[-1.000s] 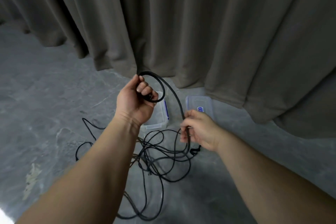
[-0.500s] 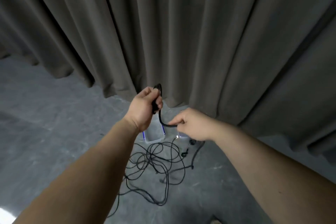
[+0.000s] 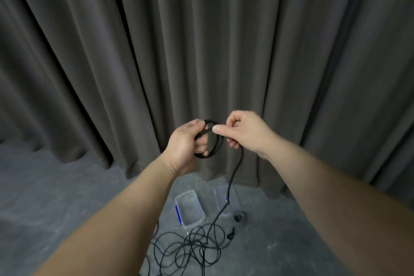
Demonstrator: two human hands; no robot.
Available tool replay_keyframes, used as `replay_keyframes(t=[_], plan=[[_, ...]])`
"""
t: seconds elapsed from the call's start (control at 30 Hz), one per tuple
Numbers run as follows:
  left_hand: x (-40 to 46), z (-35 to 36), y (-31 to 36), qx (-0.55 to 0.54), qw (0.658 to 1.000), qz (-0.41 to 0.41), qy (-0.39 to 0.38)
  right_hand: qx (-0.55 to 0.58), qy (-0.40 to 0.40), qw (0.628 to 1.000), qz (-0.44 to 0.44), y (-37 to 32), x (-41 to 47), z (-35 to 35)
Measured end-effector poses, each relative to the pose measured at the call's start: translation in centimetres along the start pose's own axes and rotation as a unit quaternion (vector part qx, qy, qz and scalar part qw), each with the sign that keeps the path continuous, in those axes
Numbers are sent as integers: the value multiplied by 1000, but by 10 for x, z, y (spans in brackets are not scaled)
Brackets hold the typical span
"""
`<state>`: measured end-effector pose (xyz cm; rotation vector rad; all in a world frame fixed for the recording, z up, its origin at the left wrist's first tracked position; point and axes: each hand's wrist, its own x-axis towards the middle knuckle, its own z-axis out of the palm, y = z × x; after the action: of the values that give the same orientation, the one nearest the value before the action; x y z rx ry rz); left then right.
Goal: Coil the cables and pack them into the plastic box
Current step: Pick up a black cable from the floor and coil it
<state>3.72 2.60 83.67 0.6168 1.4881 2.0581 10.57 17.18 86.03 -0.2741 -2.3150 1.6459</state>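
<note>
A grey stone-patterned floor (image 3: 67, 197) carries a clear plastic box (image 3: 189, 208) with blue clips; just right of the box lies its lid (image 3: 220, 197), and in front of the box sprawl tangled black cables (image 3: 190, 246)

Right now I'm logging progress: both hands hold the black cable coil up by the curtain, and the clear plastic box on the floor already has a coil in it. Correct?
Not quite. The head view shows the clear plastic box empty. The left hand and right hand do hold the black cable coil up by the curtain.
</note>
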Motion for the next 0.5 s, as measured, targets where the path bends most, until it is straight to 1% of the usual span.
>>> replay_keyframes(t=[0.07, 0.13, 0.2, 0.3, 0.4, 0.5], plan=[[-1, 4, 18, -44, 999, 18, -1, 79, -58, 994, 40, -8, -7, -6], [-2, 7, 32, -64, 998, 29, 6, 132, -82, 986, 65, -15, -13, -11], [-4, 9, 43, -71, 997, 37, 10, 141, -43, 989, 29, -24, -12, -14], [-4, 16, 59, -67, 996, 53, 11, 136, 28, 988, -65, -53, -2, -24], [-2, 35, 78, -59, 997, 59, -4, 119, 50, 986, -107, -83, 7, -40], [1, 57, 92, -62, 996, 68, -3, 124, 51, 985, -109, -97, 13, -54]])
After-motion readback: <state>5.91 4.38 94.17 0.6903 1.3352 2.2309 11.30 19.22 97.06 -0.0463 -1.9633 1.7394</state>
